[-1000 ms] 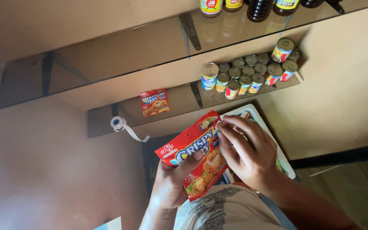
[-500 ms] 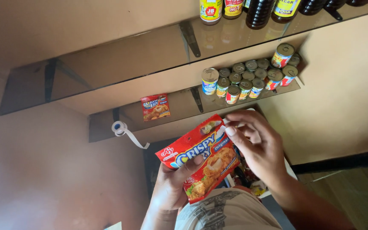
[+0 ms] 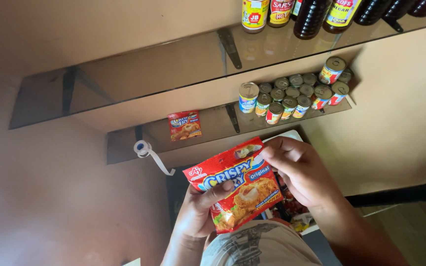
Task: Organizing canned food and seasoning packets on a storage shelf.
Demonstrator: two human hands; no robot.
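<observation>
Two glass shelves are fixed to the tan wall, one above the other. The upper glass shelf (image 3: 163, 69) is the longer, resting on dark brackets, and carries a row of bottles (image 3: 311, 15) at its right end — dark ones beside lighter, yellow-labelled ones, only their lower parts in view. The lower glass shelf (image 3: 213, 130) holds a cluster of cans (image 3: 292, 96) packed close together toward its right side, and, well apart from them on the left, a small red packet (image 3: 185, 125) standing against the wall. A roll of white tape (image 3: 143, 148) hangs at the left end of that lower shelf, its loose strip trailing down to the right.

Below the shelves, in front of the person's chest, both hands grip a red sachet (image 3: 237, 189) printed with a picture of fried food and a blue band. The left hand (image 3: 200, 212) closes on its lower left part, thumb pressed across the front. The right hand (image 3: 299, 172) pinches the sachet's upper right edge between thumb and fingertips — the sachet sits tilted, its top corner raised toward the right.
</observation>
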